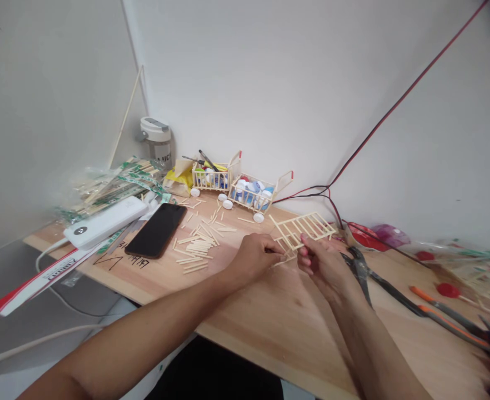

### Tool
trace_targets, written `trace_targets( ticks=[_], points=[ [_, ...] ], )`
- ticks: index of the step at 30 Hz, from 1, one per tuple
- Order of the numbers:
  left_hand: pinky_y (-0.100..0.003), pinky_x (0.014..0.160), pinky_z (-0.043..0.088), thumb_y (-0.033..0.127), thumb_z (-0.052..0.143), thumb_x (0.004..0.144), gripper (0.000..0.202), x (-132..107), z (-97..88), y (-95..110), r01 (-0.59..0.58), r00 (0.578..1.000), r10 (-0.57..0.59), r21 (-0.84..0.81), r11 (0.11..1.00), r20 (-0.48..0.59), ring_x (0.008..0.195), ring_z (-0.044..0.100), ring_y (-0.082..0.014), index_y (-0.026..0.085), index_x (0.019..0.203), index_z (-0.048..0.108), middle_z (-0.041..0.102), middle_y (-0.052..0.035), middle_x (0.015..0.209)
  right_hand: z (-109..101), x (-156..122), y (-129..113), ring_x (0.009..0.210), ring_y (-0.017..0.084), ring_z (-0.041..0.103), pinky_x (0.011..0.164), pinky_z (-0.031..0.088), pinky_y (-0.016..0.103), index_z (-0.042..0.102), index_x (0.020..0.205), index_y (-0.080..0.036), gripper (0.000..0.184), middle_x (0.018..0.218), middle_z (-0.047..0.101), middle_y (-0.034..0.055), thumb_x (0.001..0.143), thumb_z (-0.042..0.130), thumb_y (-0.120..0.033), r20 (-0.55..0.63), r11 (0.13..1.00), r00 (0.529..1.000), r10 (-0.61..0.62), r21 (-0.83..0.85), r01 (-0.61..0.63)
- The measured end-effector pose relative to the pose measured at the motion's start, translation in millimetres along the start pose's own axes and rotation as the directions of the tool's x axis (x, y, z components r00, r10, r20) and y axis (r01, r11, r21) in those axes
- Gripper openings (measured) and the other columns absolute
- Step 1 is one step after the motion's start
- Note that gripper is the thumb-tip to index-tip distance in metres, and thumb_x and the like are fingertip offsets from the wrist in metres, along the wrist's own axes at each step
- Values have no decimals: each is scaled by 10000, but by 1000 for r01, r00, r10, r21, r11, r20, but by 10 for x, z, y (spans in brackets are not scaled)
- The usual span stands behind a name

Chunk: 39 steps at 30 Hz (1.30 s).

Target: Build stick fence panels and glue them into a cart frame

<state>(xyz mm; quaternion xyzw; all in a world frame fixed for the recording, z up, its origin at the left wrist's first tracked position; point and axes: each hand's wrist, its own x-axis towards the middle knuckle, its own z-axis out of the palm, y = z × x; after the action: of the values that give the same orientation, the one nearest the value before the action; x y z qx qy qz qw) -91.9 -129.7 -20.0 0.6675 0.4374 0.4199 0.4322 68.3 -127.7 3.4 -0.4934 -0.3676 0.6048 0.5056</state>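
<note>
In front of me is a small open frame of thin wooden sticks (309, 225), with rungs like a ladder and a side piece on its left. My left hand (255, 255) is closed, fingers pinched at the left end of the frame near the wood. My right hand (322, 266) grips the near edge of the frame between thumb and curled fingers. Glue or a loose stick at the fingertips cannot be made out. Left of my hands, several short cut sticks (197, 247) lie on the wooden table (245, 316), some lined up and others scattered.
Two mini stick carts, one with blue and white caps (251, 191), one with pens (209, 178), stand by the wall. A phone (156, 230), white power bank (105, 222), bagged sticks (115, 180) and lidded cup (157, 144) are left. Pliers (432, 311) and wires (378, 125) are right.
</note>
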Motion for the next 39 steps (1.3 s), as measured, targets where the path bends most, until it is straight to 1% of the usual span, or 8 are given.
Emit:
trace_targets(
  ticks=[5, 9, 14, 21, 26, 39],
  points=[
    [-224, 641, 417, 163, 657, 723, 110, -2, -3, 7, -7, 1000, 7, -5, 1000, 0, 699, 594, -131, 144, 743, 764, 677, -18, 733, 11, -8, -12, 398, 35, 370, 341, 223, 155, 490, 555, -167, 481, 476, 505, -37, 460, 884, -426, -7, 1000, 1000, 8, -9, -8],
    [-225, 646, 417, 148, 651, 722, 114, -2, 1, -2, -9, 1000, 9, -7, 1000, -8, 699, 596, -131, 146, 747, 763, 681, -18, 732, 19, -16, -25, 389, 38, 368, 336, 216, 168, 485, 546, -166, 470, 471, 500, -36, 477, 872, -425, 4, 1000, 1000, 1, -23, -1],
    [-225, 653, 426, 144, 643, 724, 123, 3, -2, -9, -24, 1000, 24, 0, 1000, -1, 712, 602, -133, 148, 754, 763, 688, -21, 753, 27, -25, -29, 393, 38, 369, 338, 219, 165, 502, 552, -165, 473, 472, 506, -36, 444, 883, -424, -1, 1000, 1000, -4, -12, 4],
    [-225, 654, 431, 160, 648, 728, 115, 0, -1, -2, -6, 1000, 6, 9, 1000, 1, 714, 602, -136, 156, 742, 762, 687, -18, 743, 15, -15, -12, 389, 42, 373, 333, 217, 168, 504, 561, -171, 450, 477, 521, -32, 480, 869, -421, -2, 1000, 1000, -11, -17, 11],
    [-225, 663, 432, 158, 650, 728, 118, -2, 1, -6, -22, 1000, 22, -5, 1000, -5, 712, 605, -133, 144, 758, 763, 686, -23, 752, 3, -9, -6, 395, 36, 373, 342, 227, 163, 499, 547, -163, 456, 477, 515, -33, 491, 870, -421, 12, 1000, 1000, -5, -14, 5],
    [-221, 659, 433, 155, 653, 727, 113, -1, 0, -10, -14, 1000, 14, -1, 1000, -7, 716, 607, -133, 160, 749, 763, 687, -16, 753, 32, -26, -26, 393, 42, 368, 332, 213, 172, 493, 546, -169, 462, 474, 503, -33, 469, 873, -422, -2, 1000, 1000, -1, -23, 1]
  ],
)
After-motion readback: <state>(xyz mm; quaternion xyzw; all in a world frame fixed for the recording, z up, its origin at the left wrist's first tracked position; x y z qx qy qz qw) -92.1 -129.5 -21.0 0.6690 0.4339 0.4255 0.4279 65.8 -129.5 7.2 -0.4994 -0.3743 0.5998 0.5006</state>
